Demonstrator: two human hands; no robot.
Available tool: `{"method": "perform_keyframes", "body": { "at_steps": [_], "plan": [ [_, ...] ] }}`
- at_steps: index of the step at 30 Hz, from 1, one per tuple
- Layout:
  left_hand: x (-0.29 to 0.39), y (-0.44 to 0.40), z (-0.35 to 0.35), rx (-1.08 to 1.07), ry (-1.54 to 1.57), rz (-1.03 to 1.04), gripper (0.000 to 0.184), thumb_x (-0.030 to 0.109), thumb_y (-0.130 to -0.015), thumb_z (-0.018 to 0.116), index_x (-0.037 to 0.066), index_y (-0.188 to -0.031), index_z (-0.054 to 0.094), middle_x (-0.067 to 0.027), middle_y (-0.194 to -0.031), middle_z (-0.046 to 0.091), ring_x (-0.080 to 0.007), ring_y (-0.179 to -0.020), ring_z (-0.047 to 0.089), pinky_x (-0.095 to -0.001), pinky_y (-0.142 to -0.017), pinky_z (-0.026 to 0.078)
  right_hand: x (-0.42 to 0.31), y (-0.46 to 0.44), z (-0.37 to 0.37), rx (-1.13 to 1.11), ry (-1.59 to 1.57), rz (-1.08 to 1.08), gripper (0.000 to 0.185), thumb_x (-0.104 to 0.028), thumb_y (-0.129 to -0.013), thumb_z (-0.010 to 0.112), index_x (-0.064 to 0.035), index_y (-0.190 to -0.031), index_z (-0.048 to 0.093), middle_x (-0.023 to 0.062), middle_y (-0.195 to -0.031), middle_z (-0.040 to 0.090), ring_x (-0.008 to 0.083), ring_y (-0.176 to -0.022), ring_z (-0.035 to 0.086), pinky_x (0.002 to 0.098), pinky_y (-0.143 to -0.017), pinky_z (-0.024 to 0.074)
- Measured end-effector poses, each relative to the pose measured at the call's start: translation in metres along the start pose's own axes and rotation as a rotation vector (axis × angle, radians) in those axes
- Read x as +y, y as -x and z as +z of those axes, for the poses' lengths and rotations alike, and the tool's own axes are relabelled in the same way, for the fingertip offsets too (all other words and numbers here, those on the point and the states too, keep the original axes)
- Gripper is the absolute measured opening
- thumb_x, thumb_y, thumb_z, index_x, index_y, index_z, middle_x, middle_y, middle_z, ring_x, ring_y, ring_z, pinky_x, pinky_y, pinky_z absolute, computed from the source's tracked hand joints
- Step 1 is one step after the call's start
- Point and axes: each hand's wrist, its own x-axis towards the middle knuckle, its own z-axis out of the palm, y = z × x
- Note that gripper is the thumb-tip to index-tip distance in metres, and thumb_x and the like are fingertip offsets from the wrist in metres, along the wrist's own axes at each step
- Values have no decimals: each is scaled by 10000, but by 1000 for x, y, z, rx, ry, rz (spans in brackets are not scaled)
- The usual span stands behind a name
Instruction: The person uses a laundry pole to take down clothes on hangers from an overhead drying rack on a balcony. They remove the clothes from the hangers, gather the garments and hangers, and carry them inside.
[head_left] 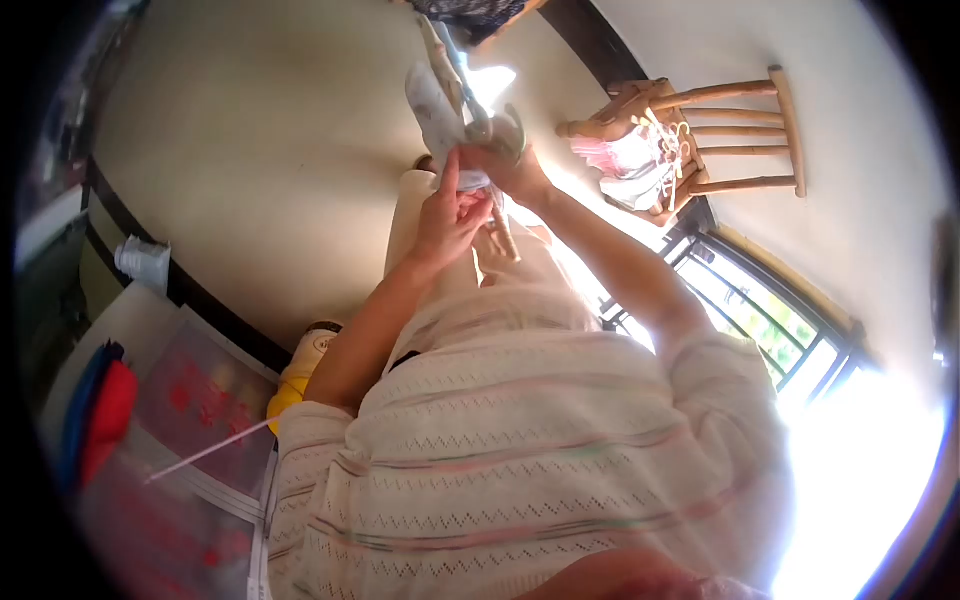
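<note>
In front of my legs, both hands meet at a bundle of long, pale pieces. A white, faintly patterned, cloth-like piece [430,108] hangs beyond my fingers, beside a light blue strip [457,60] and a beige strip [440,58]. My left hand [455,215] is closed, its thumb pointing up against the bundle, with white material between the hands. My right hand [505,172] wraps round the bundle next to a rounded, greenish, shiny part [513,132]. A tan, stick-like piece [503,232] shows below the hands. Glare hides the bundle's exact kind.
A wooden chair [745,132] at the right bears pink and white hangers [655,160]. Beside it is a barred window [750,300] with strong light. At left are a white container [145,262], a yellow object [288,398] and a red-printed panel [205,400]. A dark patterned item [475,15] is at the top.
</note>
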Motion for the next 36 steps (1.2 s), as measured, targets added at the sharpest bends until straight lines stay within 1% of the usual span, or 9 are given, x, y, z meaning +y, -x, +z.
{"method": "perform_keyframes", "body": {
  "at_steps": [5, 10, 15, 21, 24, 26, 29, 35, 36],
  "plan": [
    [25, -24, -34, -150, 333, -475, 644, 104, -769, 627, -5, -1289, 264, -64, -752, 576, -133, -672, 561, -226, -647, 466, 13, 1, -33, 92, 471, -107, 353, -160, -641, 641, -49, -959, 535, 139, -816, 597, 292, -730, 584, 345, -678, 472],
    [4, -67, 29, -204, 38, -151, 500, 0, -717, 638, -42, -1147, 387, -94, -996, 517, -158, -885, 529, -227, -704, 466, -2, 4, -42, 67, 465, 45, 348, -228, -683, 625, -31, -958, 543, 178, -815, 600, 305, -765, 589, 362, -710, 462],
    [-28, -79, 73, -152, 226, -345, 445, -30, -716, 620, 13, -1109, 418, -64, -994, 509, -136, -903, 519, -230, -725, 461, 42, 5, -87, -177, -102, 153, 404, -227, -702, 603, -22, -1040, 521, 173, -916, 592, 277, -827, 585, 333, -740, 455],
    [-36, -86, 143, -115, 97, -168, 425, -29, -750, 578, 36, -1134, 408, -55, -1006, 504, -129, -935, 493, -256, -772, 438, 41, 44, -163, -216, 502, -37, 371, -109, -744, 533, -46, -1092, 423, 169, -956, 542, 338, -876, 541, 411, -733, 442],
    [-38, -81, 172, 1, 348, -227, 381, -24, -756, 534, 56, -1117, 439, -43, -980, 517, -141, -842, 533, -255, -725, 450, 54, 57, -201, -201, 456, -82, 369, -48, -751, 507, -47, -1109, 417, 175, -943, 541, 338, -859, 547, 405, -718, 455],
    [-9, -101, 186, -77, -401, -193, 440, -42, -700, 521, 73, -1120, 461, -50, -895, 545, -143, -766, 556, -255, -670, 463, 62, 64, -220, -194, 429, -82, 382, -14, -752, 489, -48, -1124, 410, 183, -948, 539, 339, -855, 549, 402, -709, 463],
    [-61, -107, 217, 44, -107, -239, 467, -51, -671, 517, 75, -1119, 471, -74, -848, 552, -185, -760, 570, -274, -647, 464, 69, 68, -217, 18, 388, 78, 403, 17, -751, 475, -46, -1144, 411, 194, -966, 541, 343, -816, 563, 388, -681, 479],
    [-83, -125, 206, -26, -97, -304, 585, -113, -632, 472, 31, -1194, 398, -62, -990, 487, -134, -784, 492, -236, -611, 433, 107, 53, -253, 293, 329, -16, 387, 70, -732, 475, -49, -1099, 510, 130, -920, 607, 169, -702, 593, 274, -621, 482],
    [-87, -121, 196, -14, -19, -335, 604, -114, -634, 468, 34, -1213, 380, -60, -1013, 475, -131, -796, 480, -228, -601, 427, 127, 48, -285, 341, 282, 232, 331, 58, -730, 493, -64, -1030, 558, 94, -874, 623, 140, -637, 582, 256, -578, 467]
  ]
}}
